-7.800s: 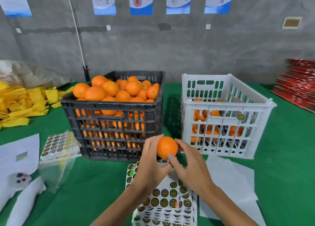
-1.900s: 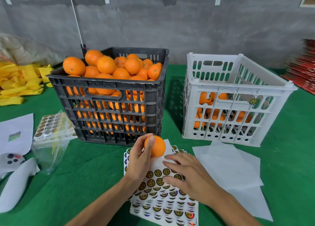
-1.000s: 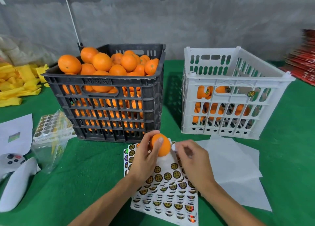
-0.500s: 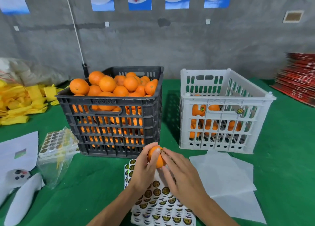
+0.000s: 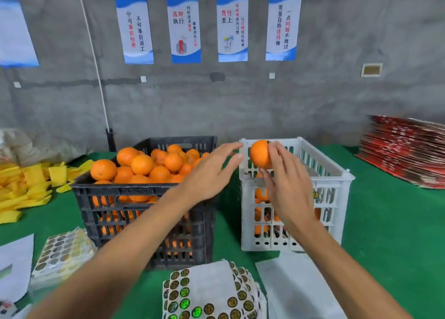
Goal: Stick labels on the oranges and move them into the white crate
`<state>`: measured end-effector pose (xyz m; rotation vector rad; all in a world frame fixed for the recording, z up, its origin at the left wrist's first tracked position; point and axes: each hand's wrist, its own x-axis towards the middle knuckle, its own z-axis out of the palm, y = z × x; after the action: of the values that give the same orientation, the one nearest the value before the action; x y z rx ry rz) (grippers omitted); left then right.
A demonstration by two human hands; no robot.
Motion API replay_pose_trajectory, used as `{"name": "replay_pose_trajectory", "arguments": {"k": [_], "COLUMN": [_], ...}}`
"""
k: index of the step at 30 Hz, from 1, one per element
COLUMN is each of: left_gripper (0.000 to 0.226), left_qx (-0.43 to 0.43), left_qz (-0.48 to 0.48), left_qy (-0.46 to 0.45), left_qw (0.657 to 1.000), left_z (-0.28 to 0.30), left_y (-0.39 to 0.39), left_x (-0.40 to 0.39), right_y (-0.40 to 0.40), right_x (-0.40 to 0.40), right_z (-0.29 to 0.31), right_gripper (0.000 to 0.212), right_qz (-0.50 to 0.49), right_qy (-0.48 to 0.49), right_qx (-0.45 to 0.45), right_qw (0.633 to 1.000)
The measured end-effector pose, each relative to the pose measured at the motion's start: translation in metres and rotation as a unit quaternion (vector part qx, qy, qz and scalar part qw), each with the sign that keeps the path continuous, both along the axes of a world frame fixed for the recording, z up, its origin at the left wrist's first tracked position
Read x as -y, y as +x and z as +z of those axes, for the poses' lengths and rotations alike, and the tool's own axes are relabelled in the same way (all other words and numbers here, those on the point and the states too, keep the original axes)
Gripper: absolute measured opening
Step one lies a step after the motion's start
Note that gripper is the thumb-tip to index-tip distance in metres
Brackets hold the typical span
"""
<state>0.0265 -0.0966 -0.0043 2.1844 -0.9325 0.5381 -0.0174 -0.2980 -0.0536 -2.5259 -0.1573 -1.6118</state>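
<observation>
Right hand point(image 5: 287, 186) grips an orange point(image 5: 260, 153), seemingly round, over the white crate point(image 5: 337, 181); left hand point(image 5: 209, 172) hovers, fingers spread.

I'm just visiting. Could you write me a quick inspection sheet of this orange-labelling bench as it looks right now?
Surface: green cloth covers the table.
Job's things: black crate heaped with oranges; white crate partly filled; label sheets at the near edge.
Clutter: bagged label sheets, white papers, yellow pile, red stack.
Hands: right hand holds an orange at the white crate's rim; left hand open, holding nothing.
Cables: a white cord runs down the wall.
Surroundings: grey concrete wall with blue-and-white posters.
</observation>
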Motion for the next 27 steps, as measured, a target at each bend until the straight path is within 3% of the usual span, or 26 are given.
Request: {"name": "replay_pose_trajectory", "arguments": {"k": [2, 4, 7, 9, 14, 18, 20, 23, 25, 27], "left_gripper": [0.04, 0.042, 0.054, 0.058, 0.071, 0.059, 0.053, 0.051, 0.05, 0.052], "left_qx": [0.045, 0.045, -0.096, -0.17, -0.167, -0.125, -0.042, 0.143, 0.227, 0.242], "left_qz": [0.081, 0.231, 0.432, 0.456, 0.427, 0.43, 0.414, 0.312, 0.223, 0.141], "left_qy": [0.079, 0.189, 0.29, 0.296, 0.264, 0.182, 0.097, -0.078, -0.132, -0.148], "left_qw": [0.993, 0.953, 0.849, 0.822, 0.849, 0.876, 0.904, 0.936, 0.939, 0.948], "left_z": [0.015, 0.022, 0.022, 0.015, 0.011, 0.007, 0.002, -0.005, -0.017, -0.045], "left_y": [0.023, 0.044, 0.058, 0.064, 0.083, 0.094, 0.092, 0.056, 0.017, -0.018], "left_x": [-0.022, -0.054, -0.101, -0.124, -0.148, -0.156, -0.154, -0.136, -0.114, -0.087], "right_y": [0.008, 0.014, 0.02, 0.025, 0.03, 0.025, 0.019, 0.01, 0.002, -0.007], "right_x": [0.013, 0.019, 0.013, 0.004, -0.023, -0.035, -0.038, -0.049, -0.06, -0.071], "right_z": [0.005, 0.001, -0.013, -0.022, -0.037, -0.04, -0.04, -0.036, -0.033, -0.033], "right_gripper": [0.067, 0.074, 0.052, 0.034, 0.033, 0.033, 0.032, 0.031, 0.035, 0.045], "right_qz": [-0.03, -0.033, -0.019, 0.007, 0.054, 0.084, 0.103, 0.148, 0.187, 0.222], "right_qy": [-0.021, -0.047, -0.075, -0.079, -0.058, -0.038, -0.029, 0.008, 0.035, 0.044], "right_qx": [-0.051, -0.09, -0.108, -0.093, -0.078, -0.059, -0.048, -0.009, 0.003, -0.004], "right_qw": [0.998, 0.994, 0.991, 0.992, 0.994, 0.994, 0.993, 0.989, 0.982, 0.974]}}
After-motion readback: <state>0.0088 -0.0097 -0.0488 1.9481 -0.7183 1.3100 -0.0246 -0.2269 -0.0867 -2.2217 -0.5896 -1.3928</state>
